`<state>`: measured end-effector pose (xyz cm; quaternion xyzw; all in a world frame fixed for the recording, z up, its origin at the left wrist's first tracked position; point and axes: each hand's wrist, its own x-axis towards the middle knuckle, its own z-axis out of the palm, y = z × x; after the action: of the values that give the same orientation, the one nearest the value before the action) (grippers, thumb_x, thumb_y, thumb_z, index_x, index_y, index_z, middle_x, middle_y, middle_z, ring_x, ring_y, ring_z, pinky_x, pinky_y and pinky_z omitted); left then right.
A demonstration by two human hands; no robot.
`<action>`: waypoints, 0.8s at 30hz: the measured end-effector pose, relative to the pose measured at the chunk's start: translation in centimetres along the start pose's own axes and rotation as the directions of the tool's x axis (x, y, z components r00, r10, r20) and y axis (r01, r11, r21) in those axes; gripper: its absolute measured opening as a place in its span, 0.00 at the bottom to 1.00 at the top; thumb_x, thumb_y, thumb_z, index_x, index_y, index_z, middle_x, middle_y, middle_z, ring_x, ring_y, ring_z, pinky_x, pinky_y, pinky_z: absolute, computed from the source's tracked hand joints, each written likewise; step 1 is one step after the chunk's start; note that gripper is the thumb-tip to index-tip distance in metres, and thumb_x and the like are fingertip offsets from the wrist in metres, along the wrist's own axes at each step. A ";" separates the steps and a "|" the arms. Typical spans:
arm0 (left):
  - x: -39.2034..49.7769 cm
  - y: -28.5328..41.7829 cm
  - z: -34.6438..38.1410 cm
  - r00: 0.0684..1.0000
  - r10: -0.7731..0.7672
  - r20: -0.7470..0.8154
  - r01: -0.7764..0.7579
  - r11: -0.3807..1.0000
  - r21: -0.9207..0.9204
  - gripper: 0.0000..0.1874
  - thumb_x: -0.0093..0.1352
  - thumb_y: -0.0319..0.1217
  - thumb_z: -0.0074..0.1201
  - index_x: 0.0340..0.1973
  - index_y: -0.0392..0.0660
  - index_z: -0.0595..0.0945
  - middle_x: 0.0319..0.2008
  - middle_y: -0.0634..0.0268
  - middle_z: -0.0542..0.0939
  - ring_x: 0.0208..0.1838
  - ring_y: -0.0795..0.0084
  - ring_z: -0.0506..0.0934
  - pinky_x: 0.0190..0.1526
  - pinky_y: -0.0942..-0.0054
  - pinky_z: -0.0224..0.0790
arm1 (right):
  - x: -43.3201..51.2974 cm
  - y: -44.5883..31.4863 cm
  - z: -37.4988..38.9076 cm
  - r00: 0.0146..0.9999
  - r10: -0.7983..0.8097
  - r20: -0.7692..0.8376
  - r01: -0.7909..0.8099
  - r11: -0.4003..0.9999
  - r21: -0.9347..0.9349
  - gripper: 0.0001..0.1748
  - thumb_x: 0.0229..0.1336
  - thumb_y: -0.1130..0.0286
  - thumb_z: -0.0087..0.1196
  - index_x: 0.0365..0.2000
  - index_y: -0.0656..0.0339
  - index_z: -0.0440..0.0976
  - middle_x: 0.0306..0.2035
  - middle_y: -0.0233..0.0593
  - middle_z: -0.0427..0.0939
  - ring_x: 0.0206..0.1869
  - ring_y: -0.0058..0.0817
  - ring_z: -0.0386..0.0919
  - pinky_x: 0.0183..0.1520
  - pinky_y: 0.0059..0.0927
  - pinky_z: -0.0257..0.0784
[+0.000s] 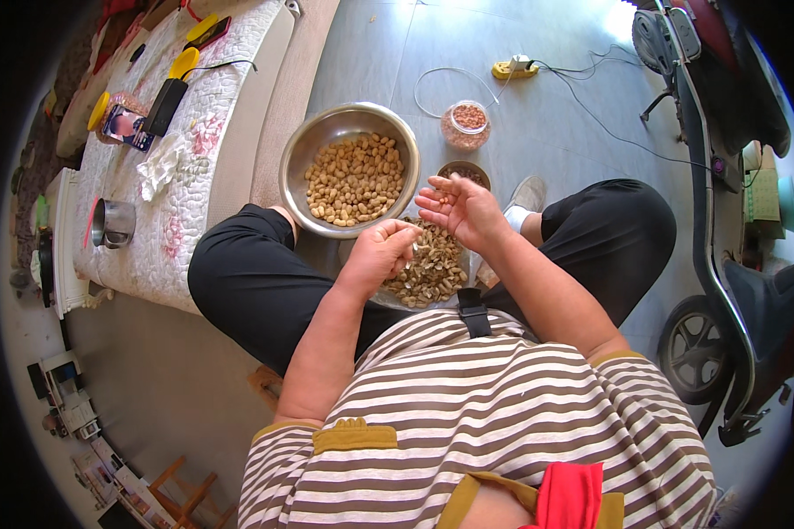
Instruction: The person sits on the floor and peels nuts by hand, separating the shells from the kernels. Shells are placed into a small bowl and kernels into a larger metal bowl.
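My left hand (378, 254) is pinched around a small pale piece that looks like peanut shell, over a heap of broken peanut shells (433, 271) between my legs. Palm up beside it, my right hand (462, 210) cups a few reddish peanut kernels (445, 199). In front of my left hand stands a wide steel basin (294, 155) of unshelled peanuts (356, 178). Partly hidden behind my right hand is a small round bowl (466, 165) with dark reddish contents. Beyond it, a clear plastic jar (465, 135) holds shelled kernels.
To the left, a quilt-covered bed (192, 172) carries a phone (127, 127), a black box-shaped object (166, 106), crumpled tissue (164, 165) and a steel mug (114, 223). A yellow power strip (515, 69) with cables lies ahead on the floor. An electric scooter (714, 264) stands at right.
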<state>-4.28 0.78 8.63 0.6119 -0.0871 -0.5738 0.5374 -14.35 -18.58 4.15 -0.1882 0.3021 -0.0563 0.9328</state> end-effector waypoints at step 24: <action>3.4 0.0 0.1 0.996 -0.070 0.059 0.091 0.838 -0.538 0.18 0.80 0.45 0.45 0.46 0.41 0.77 0.31 0.67 0.78 0.24 0.81 0.73 0.18 0.84 0.58 | 13.1 -9.1 -7.2 0.827 -0.416 -0.378 0.353 0.908 -0.226 0.23 0.79 0.62 0.37 0.57 0.75 0.64 0.55 0.57 0.73 0.57 0.47 0.78 0.55 0.45 0.82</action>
<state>-3.20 -1.73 6.56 0.4283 0.0939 -0.6082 0.6617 -7.86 -32.11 -4.82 -0.2964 0.4535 -0.2600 0.7993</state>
